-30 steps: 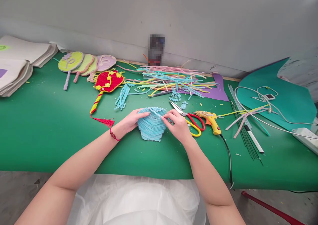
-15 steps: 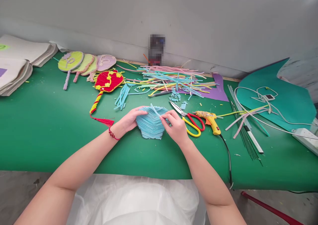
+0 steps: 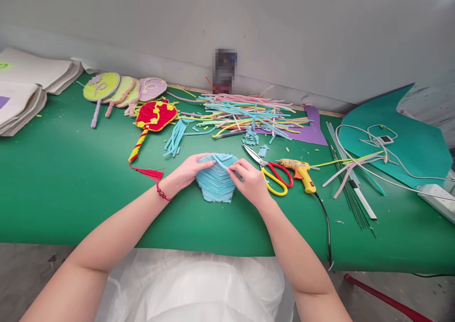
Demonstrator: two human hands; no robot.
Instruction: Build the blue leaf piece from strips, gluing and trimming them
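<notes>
A light blue fan-shaped panel, covered in slanting rows of fuzzy pipe cleaner that meet in a V, is in front of me. My left hand grips its upper left edge, thumb on top and the other fingers partly hidden beneath. Between the thumb and forefinger of my right hand is the end of a short light blue pipe cleaner, which slants over the panel's upper part. Close to my right hand lie scissors with one red and one yellow handle.
A yellow glue gun lies right of the scissors, its cord running off the front edge. Behind the panel is a heap of coloured pipe cleaners. A red-and-yellow fan, several pastel fans and thick books occupy the left.
The loose pipe cleaner has come down flatter against the panel, its far end shifting left toward my left thumb. The panel has tilted slightly and moved a little toward me.
</notes>
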